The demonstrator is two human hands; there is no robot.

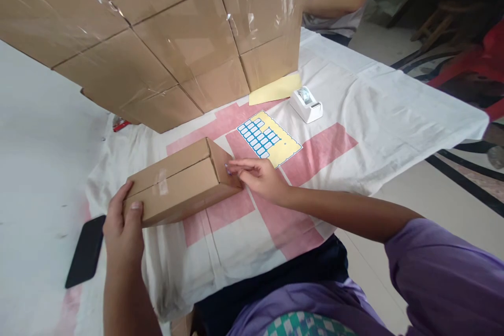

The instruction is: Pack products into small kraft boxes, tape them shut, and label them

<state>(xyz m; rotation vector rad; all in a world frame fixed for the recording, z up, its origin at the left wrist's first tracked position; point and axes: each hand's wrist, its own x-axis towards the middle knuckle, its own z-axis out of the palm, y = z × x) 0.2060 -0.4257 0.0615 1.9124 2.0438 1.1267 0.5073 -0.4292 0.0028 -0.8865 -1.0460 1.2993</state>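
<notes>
A closed brown cardboard box (181,181) lies at a slant on the table, with a short piece of clear tape across its top seam. My left hand (124,215) grips its left end, thumb on the near side and fingers round the far side. At the other end, my right hand (258,176) lays its outstretched fingers against the end face. A small pale spot, perhaps a label, shows at those fingertips; the fingers partly cover it. Just beyond this hand lies a yellow sheet of white, blue-edged stickers (271,139), several of its places bare.
Stacked cardboard boxes (173,37) under clear film rise behind. A white tape dispenser (306,105) and a yellow paper strip (275,89) lie farther right. A black phone (85,252) is at left on the cloth-covered table (378,100). Another person's arm (338,0) shows beyond the stack.
</notes>
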